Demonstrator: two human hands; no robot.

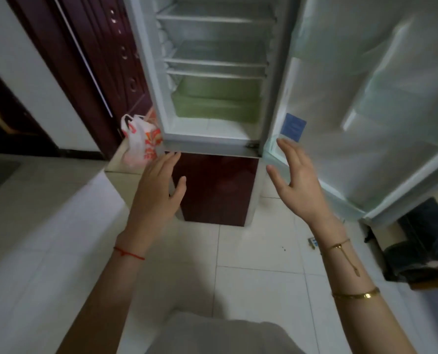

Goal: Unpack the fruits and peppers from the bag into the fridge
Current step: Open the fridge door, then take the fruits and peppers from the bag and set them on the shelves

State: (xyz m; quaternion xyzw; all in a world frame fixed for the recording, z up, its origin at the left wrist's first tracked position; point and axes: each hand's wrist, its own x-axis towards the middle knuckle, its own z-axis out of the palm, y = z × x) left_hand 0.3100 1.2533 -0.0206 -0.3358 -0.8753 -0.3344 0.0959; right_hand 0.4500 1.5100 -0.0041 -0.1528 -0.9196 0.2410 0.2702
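The fridge stands in front of me with its upper door swung wide to the right. Inside are bare shelves and a green drawer at the bottom. A white plastic bag with red and orange print sits on a white ledge to the left of the fridge, its contents hidden. My left hand hovers open just right of the bag, fingers spread, holding nothing. My right hand is open too, near the lower edge of the open door.
A dark red lower fridge door is closed below the open compartment. A white counter runs along the left. Dark red cabinet doors stand behind the bag. Dark boots sit on the tiled floor under the open door.
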